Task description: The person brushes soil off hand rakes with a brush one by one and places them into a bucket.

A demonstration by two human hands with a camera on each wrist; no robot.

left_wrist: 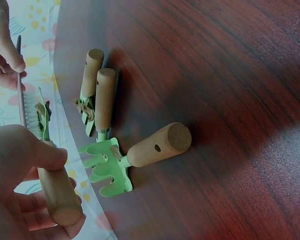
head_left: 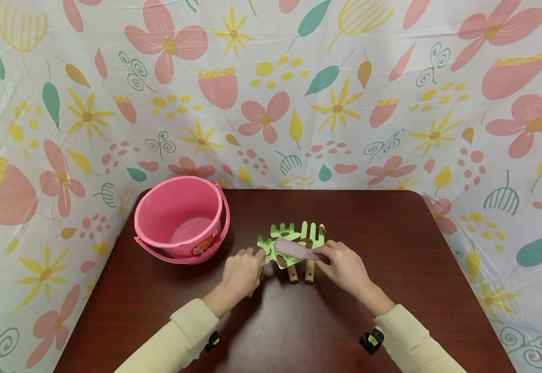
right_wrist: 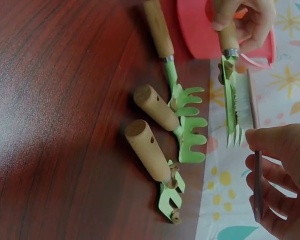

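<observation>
I have the right hand [head_left: 345,264] pinching the brush [head_left: 289,248], pointed toward the table's [head_left: 392,233] left edge, bristles [right_wrist: 244,100] facing the green tool [right_wrist: 229,107] my left hand [head_left: 240,272] grips.

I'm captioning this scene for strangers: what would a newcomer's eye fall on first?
Probably the bright pink bucket at the left of the dark table. Next, mid-table, the right grip holds a pinkish brush bristles-first toward a green tool in the left grip. Behind everything spreads a flowered backdrop.
</observation>
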